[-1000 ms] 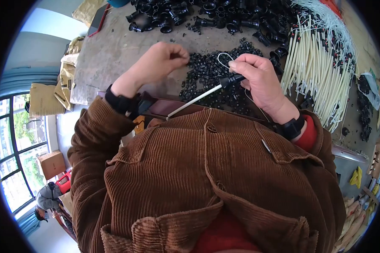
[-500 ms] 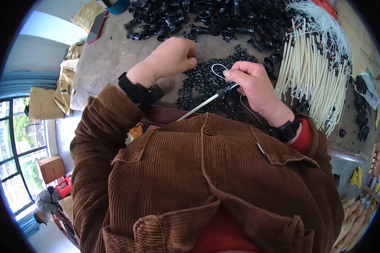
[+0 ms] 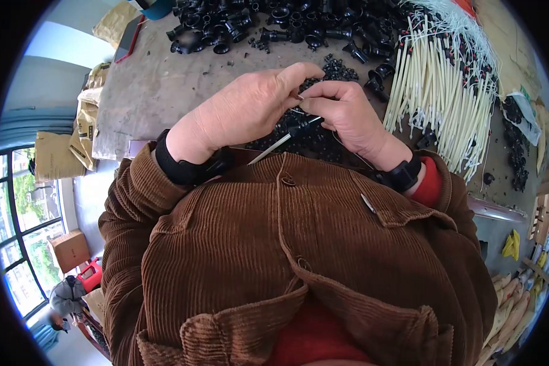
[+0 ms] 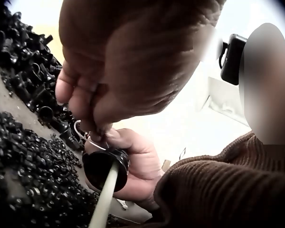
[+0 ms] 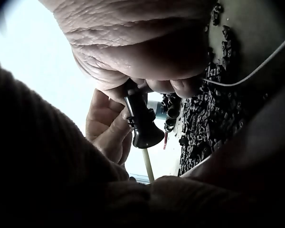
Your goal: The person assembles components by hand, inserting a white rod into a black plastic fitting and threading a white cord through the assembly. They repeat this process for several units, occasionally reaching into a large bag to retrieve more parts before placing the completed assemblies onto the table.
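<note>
My right hand (image 3: 355, 119) grips a black bell-shaped piece (image 4: 104, 168) and holds the white cord (image 4: 93, 144) that loops from it. A pale rod (image 3: 270, 149) runs out of the piece's wide end towards the jacket. The left hand (image 3: 235, 113) meets the right fingertips above the piece, its thumb and forefinger pinching at the cord; whether a small part is between them I cannot tell. In the right wrist view the left hand (image 5: 107, 128) is behind the black piece (image 5: 143, 126), below the right hand (image 5: 142, 47).
Small black parts (image 4: 33, 171) lie heaped beneath the hands. Larger black bell-shaped pieces (image 3: 280, 18) are piled at the table's far side. Many pale rods with cords (image 3: 439, 91) lie to the right. A red-edged phone (image 3: 129, 39) is at the far left; a person (image 3: 67, 297) is in the background.
My left hand has moved right from beside the right hand to meet its fingertips at the cord loop. The right hand has kept its grip on the black piece.
</note>
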The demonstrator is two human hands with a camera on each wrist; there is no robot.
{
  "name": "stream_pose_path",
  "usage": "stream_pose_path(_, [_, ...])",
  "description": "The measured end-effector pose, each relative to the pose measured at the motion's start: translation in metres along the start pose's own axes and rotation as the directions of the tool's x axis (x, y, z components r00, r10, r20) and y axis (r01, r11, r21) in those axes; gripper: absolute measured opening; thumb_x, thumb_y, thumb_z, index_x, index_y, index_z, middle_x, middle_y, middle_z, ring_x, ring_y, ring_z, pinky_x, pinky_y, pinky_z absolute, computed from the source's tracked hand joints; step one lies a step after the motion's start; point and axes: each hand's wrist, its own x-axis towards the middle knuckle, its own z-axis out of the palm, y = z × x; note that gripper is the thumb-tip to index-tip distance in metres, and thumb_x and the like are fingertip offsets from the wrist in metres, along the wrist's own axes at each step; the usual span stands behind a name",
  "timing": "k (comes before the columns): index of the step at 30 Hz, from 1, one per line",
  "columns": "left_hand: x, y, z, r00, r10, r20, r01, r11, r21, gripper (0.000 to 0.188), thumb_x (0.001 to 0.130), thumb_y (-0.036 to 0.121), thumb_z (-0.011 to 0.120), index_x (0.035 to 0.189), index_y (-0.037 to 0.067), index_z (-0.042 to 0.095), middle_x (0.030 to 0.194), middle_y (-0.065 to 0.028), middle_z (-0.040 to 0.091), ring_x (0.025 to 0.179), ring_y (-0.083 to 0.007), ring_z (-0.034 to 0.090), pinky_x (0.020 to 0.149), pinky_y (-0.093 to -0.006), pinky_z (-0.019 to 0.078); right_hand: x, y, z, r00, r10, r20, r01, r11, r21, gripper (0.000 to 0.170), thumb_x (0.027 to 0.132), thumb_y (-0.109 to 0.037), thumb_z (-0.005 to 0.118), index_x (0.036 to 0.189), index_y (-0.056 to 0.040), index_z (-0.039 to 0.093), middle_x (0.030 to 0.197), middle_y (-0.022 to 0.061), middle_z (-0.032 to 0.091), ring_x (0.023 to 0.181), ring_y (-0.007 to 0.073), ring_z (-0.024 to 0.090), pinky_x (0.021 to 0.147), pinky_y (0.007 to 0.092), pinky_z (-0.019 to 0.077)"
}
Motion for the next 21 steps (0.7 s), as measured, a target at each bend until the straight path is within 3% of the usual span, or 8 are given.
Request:
stream_pose_path(1, [0.000,0.001,-0.001,1.000,0.001,-0.007,-0.001,1.000,0.005,0.034,0.086,0.001,0.058,0.120,0.003,0.051,0.078,-0.0051,0.058,0.069,-0.0224,0.059,0.063,-0.0305,0.0459,-0.001,-0.003,0.000,0.998,0.065,0.012,-0.065,0.997,0.048,0.012,0.084,-0.003,0.064,0.094,0.0000,0.069,0.075,-0.0024,0.060,0.060,0.0010,0.048,0.052,0.0161,0.0355])
stream_pose_path(5, [-0.003,-0.001,-0.005,0.997,-0.067,0.023,0.068,0.997,-0.036,0.042,0.087,0.002,0.058,0.127,0.005,0.045,0.076,-0.0053,0.056,0.071,-0.0205,0.058,0.065,-0.0300,0.0454,0.000,0.001,0.001,0.999,-0.029,0.019,0.029,0.999,0.041,0.009,0.084,-0.003,0.065,0.092,0.0003,0.068,0.074,-0.0032,0.060,0.059,0.0013,0.048,0.051,0.0156,0.0350])
stream_pose_path(9, [0.000,0.002,0.002,0.981,-0.185,-0.051,0.168,0.958,-0.232,0.035,0.089,0.005,0.058,0.123,0.004,0.048,0.076,-0.0055,0.055,0.072,-0.0180,0.054,0.066,-0.0285,0.0445,-0.001,0.000,0.002,0.998,-0.060,-0.034,0.062,0.996,0.066,0.007,0.084,-0.002,0.066,0.090,-0.0004,0.066,0.076,-0.0029,0.059,0.059,0.0012,0.048,0.051,0.0146,0.0358])
stream_pose_path(13, [-0.001,0.003,0.010,0.938,-0.280,-0.206,0.176,0.893,-0.414,0.020,0.086,0.006,0.060,0.104,0.000,0.057,0.077,-0.0099,0.059,0.072,-0.0261,0.058,0.067,-0.0325,0.0479,-0.003,0.000,0.004,0.990,-0.064,-0.123,0.095,0.959,0.268,0.005,0.084,-0.002,0.066,0.089,-0.0012,0.065,0.078,-0.0019,0.060,0.060,0.0014,0.049,0.052,0.0141,0.0374])
stream_pose_path(16, [-0.009,-0.002,0.008,0.981,-0.121,-0.150,0.091,0.978,-0.190,0.009,0.090,0.009,0.059,0.092,0.000,0.060,0.077,-0.0056,0.054,0.071,-0.0159,0.051,0.067,-0.0283,0.0434,-0.004,-0.002,0.004,0.985,-0.095,-0.142,0.123,0.972,0.201,0.006,0.084,-0.002,0.066,0.090,-0.0007,0.065,0.080,-0.0012,0.061,0.063,0.0014,0.051,0.054,0.0143,0.0391])
stream_pose_path(17, [-0.010,-0.003,0.009,0.982,-0.121,-0.145,0.092,0.977,-0.193,0.009,0.090,0.009,0.059,0.092,0.000,0.060,0.077,-0.0056,0.054,0.071,-0.0159,0.051,0.067,-0.0283,0.0434,-0.005,-0.002,0.003,0.982,-0.113,-0.150,0.137,0.977,0.166,0.007,0.084,-0.002,0.065,0.091,-0.0005,0.066,0.080,-0.0008,0.061,0.064,0.0014,0.051,0.055,0.0143,0.0399])
stream_pose_path(20, [-0.009,-0.001,0.008,0.943,0.292,-0.161,-0.246,0.936,0.253,0.013,0.090,0.013,0.061,0.083,0.001,0.059,0.077,-0.0064,0.054,0.070,-0.0158,0.050,0.064,-0.0279,0.0420,-0.003,0.000,0.001,0.980,-0.139,-0.140,0.148,0.987,0.059,0.008,0.083,-0.006,0.066,0.086,0.0006,0.068,0.076,-0.0015,0.063,0.067,0.0022,0.052,0.059,0.0171,0.0424])
stream_pose_path(21, [-0.009,0.000,0.007,0.944,0.288,-0.160,-0.244,0.937,0.249,0.013,0.090,0.013,0.061,0.083,0.001,0.059,0.077,-0.0064,0.054,0.070,-0.0158,0.050,0.064,-0.0279,0.0420,-0.003,0.000,0.001,0.979,-0.156,-0.128,0.158,0.987,0.004,0.010,0.082,-0.009,0.067,0.084,0.0011,0.069,0.073,-0.0019,0.063,0.068,0.0026,0.053,0.061,0.0184,0.0437])
